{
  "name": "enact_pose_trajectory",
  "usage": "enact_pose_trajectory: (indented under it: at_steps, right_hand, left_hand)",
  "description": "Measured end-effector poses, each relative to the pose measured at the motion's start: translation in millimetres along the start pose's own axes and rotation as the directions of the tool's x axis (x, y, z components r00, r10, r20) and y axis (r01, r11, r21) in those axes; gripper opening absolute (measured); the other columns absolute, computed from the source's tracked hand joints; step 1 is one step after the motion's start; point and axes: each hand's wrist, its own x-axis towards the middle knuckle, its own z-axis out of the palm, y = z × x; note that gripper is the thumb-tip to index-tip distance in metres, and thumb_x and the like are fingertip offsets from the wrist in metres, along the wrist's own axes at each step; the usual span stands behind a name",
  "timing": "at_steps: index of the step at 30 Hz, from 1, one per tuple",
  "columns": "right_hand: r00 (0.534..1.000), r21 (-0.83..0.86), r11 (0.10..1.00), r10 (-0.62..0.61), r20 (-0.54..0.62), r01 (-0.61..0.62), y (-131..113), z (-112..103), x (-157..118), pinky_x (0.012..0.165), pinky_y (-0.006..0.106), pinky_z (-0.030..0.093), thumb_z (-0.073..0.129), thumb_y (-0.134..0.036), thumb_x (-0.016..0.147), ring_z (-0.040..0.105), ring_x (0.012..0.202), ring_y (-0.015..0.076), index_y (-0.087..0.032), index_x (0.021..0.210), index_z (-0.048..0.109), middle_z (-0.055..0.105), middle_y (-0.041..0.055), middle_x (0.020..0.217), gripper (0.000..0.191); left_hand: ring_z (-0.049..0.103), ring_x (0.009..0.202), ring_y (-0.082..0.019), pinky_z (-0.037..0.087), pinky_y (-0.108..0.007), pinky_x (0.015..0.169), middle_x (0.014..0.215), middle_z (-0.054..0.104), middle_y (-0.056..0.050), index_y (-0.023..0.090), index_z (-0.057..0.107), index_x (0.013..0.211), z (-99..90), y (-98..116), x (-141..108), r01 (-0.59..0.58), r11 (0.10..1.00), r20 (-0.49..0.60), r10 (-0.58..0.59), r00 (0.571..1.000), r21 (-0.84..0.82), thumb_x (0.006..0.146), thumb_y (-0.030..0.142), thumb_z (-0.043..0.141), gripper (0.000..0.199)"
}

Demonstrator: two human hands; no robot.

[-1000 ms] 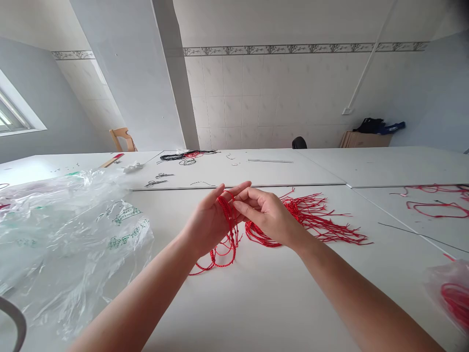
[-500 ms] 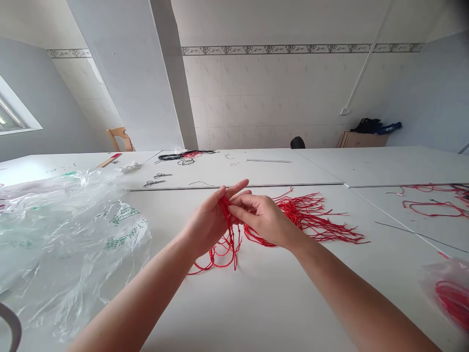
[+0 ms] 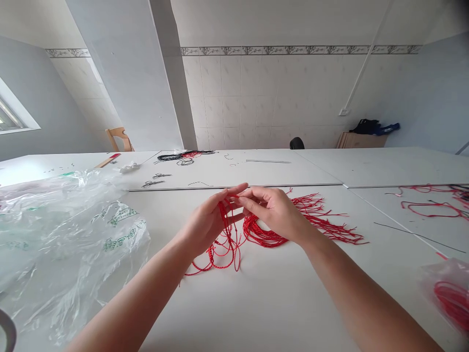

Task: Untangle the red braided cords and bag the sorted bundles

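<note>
Braided red cords (image 3: 227,232) hang from my left hand (image 3: 207,221), pinched near its thumb and fingertips, with the lower loops reaching the white table. My right hand (image 3: 273,210) pinches one strand of the same cords between thumb and forefinger, close beside the left fingertips. Behind and under my right hand lies a coiled bundle of red cords (image 3: 266,238). Its loose ends (image 3: 340,230) fan out to the right on the table. The exact spot where the right fingertips grip is partly hidden by the fingers.
On the left spreads a crumpled clear plastic bag (image 3: 120,239) with green print. Scissors (image 3: 154,183) lie beyond it, near black cords (image 3: 176,156). A bag of red cord (image 3: 449,298) sits at the right edge, with a dark thin cord (image 3: 414,233) nearby.
My right hand has moved slightly right, away from the left palm, drawing a strand of red cord out between the hands. The left hand keeps its hold.
</note>
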Motion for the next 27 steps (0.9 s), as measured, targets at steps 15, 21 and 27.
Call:
enact_pose_trajectory:
  at_steps: [15, 21, 27]
  right_hand:
    - [1.000, -0.019, 1.000, -0.019, -0.004, 0.019, 2, -8, 1, 0.053, 0.026, 0.031, 0.061, -0.049, 0.097, 0.036, 0.057, 0.0113, -0.022, 0.096, 0.067, 0.045, -0.0044, 0.066, 0.028]
    - [0.999, -0.033, 0.999, -0.040, -0.036, 0.039, 3, -5, 2, 0.051, 0.027, 0.027, 0.060, -0.043, 0.098, 0.032, 0.057, 0.0110, -0.021, 0.090, 0.065, 0.042, -0.0047, 0.065, 0.023]
    - [1.000, 0.014, 1.000, -0.019, 0.002, 0.019, -4, -9, -2, 0.051, 0.026, 0.027, 0.060, -0.043, 0.098, 0.030, 0.055, 0.0097, -0.020, 0.087, 0.064, 0.039, -0.0055, 0.064, 0.025]
  left_hand:
    - [0.022, 0.057, -0.010, 0.026, -0.019, 0.049, 0.065, 0.029, 0.005, 0.019, 0.075, 0.096, -4.2, 0, 0, -0.069, 0.967, -0.158, 0.110, 0.981, 0.244, 0.088, 0.039, 0.078, 0.022]
    - [0.019, 0.055, -0.010, 0.026, -0.024, 0.051, 0.063, 0.028, 0.007, 0.020, 0.072, 0.093, -3.8, 1, 0, -0.114, 0.954, -0.159, 0.163, 0.974, 0.278, 0.087, 0.036, 0.079, 0.018]
    - [0.015, 0.053, -0.009, 0.022, -0.022, 0.049, 0.062, 0.026, 0.008, 0.020, 0.068, 0.092, -2.1, 5, -2, -0.117, 0.974, -0.175, 0.152, 0.973, 0.194, 0.083, 0.031, 0.083, 0.020]
